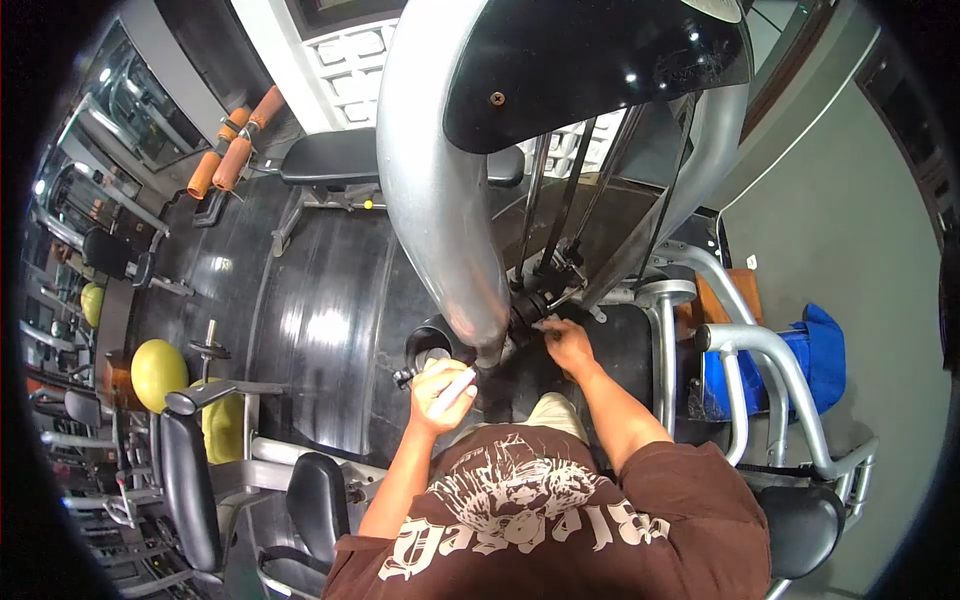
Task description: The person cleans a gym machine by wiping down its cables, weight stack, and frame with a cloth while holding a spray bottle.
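Note:
My left hand (441,393) is closed around a white object (452,391), slim and tube-like, beside the lower end of the thick silver frame tube (440,200). Just behind that hand is a round black part (428,343) with a dark opening. On the other side of the tube, my right hand (568,347) has its fingers bent together at the black weight stack (530,315); what they hold, if anything, is too small to make out. Dark rods and a cable rise from the stack under a glossy black cover (600,70).
A padded black bench (330,157) stands at the back left. Yellow balls (159,375) and black-seated machines are at the left. Silver curved bars (770,345) and a blue item (822,360) are close on the right, beside a grey wall (850,230).

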`<state>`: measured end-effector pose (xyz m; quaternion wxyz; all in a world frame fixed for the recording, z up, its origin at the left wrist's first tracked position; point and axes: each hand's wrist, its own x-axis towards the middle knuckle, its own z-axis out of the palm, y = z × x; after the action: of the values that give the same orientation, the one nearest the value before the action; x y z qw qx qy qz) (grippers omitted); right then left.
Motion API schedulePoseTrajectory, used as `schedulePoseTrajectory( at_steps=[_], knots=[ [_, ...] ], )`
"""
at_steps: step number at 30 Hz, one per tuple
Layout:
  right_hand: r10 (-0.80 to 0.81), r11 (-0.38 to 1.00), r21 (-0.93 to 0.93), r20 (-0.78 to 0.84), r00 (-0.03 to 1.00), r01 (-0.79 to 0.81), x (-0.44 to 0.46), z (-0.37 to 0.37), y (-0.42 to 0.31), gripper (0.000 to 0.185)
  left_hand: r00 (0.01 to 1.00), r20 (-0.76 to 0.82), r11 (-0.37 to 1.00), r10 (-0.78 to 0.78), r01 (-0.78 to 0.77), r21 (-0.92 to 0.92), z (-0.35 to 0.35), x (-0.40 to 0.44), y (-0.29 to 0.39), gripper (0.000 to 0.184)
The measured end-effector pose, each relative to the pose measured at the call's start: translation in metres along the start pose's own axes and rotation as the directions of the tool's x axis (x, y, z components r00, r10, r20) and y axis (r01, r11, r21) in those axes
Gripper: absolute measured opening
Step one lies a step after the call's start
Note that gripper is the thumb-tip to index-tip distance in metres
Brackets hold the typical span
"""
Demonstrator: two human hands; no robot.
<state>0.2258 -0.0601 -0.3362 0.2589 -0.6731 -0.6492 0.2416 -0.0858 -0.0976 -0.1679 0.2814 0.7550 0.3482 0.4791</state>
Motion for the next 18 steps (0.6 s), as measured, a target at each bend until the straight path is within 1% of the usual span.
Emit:
schedulePoseTrajectory(
  at_steps=[2, 3, 6, 7, 10, 11, 14, 15, 18],
  knots=[
    [-0.052, 0.997, 0.053, -0.139, 0.989, 0.06, 0.015, 0.002, -0.016, 0.035, 1.0, -0.008, 1.0, -0.01, 0.01, -0.022, 0.001, 0.0, 0.0, 0.012],
    [-0.051, 0.985, 0.154, -0.177, 0.983, 0.079, 0.029, 0.012, -0.017, 0.034, 1.0, -0.005, 1.0, -0.003, 0.003, -0.02, 0.0, -0.001, -0.001, 0.012],
    [-0.03, 0.999, 0.034, -0.037, 0.999, 0.031, 0.052, 0.019, -0.036, 0.038, 1.0, 0.001, 1.0, 0.003, -0.003, -0.018, 0.001, -0.002, -0.003, 0.012],
    [-0.017, 0.998, -0.052, 0.013, 1.0, 0.018, 0.054, 0.028, -0.035, 0.042, 1.0, 0.001, 1.0, -0.006, 0.006, -0.023, 0.001, -0.002, -0.004, 0.013],
    [0.204, 0.952, -0.261, 0.159, 0.966, -0.158, 0.045, 0.024, -0.049, 0.044, 1.0, -0.006, 0.999, -0.028, 0.028, -0.034, 0.002, -0.003, -0.004, 0.014],
    [0.165, 0.959, -0.251, 0.109, 0.98, -0.134, 0.036, 0.026, -0.046, 0.043, 0.999, -0.009, 0.999, -0.035, 0.035, -0.039, 0.003, -0.004, -0.004, 0.014],
    [0.157, 0.964, -0.234, 0.127, 0.979, -0.124, 0.019, 0.014, -0.041, 0.044, 1.0, -0.017, 1.0, 0.0, 0.0, -0.017, 0.004, -0.004, -0.006, 0.014],
    [0.134, 0.974, -0.197, 0.105, 0.985, -0.112, 0.011, 0.007, -0.043, 0.042, 1.0, -0.013, 1.0, 0.013, -0.013, -0.009, 0.003, -0.005, -0.007, 0.015],
    [0.121, 0.984, -0.147, 0.114, 0.986, -0.104, -0.005, 0.002, -0.028, 0.036, 0.999, -0.006, 0.997, -0.042, 0.041, -0.062, 0.001, -0.004, -0.004, 0.015]
  ],
)
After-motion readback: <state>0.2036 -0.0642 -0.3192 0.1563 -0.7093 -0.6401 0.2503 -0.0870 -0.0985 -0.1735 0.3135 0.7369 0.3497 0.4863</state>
